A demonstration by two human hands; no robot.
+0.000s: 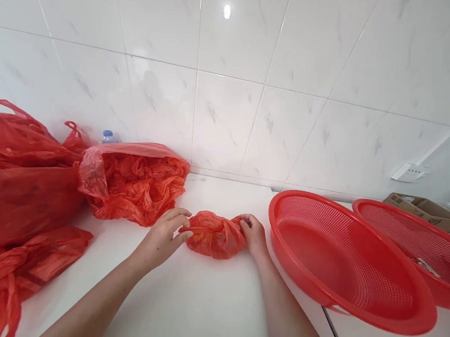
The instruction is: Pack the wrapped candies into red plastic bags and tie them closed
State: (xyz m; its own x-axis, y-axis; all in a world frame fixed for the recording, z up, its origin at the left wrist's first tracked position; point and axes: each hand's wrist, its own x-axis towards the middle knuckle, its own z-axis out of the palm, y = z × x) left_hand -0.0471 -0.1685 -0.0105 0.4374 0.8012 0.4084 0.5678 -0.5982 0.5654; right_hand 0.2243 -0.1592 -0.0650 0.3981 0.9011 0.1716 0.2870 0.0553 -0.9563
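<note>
A small red plastic bag (216, 237) lies bunched on the white table, with something yellowish-orange showing faintly through it. My left hand (165, 232) is at its left end, thumb and fingers curled round the edge of the plastic. At the right end, my right hand (253, 235) pinches the bag between thumb and fingers. What the bag contains cannot be made out. Just behind my left hand, a larger red bag (93, 174) lies on its side with its mouth facing me, full of crumpled red plastic bags (141, 180).
Right of my hands sits a big red perforated basket (321, 257), with a second red basket (406, 229) behind it. Bulging red bags (20, 198) crowd the left. A blue-capped bottle (108, 136), a cardboard box (428, 212) and a power strip (410, 172) are near the tiled wall.
</note>
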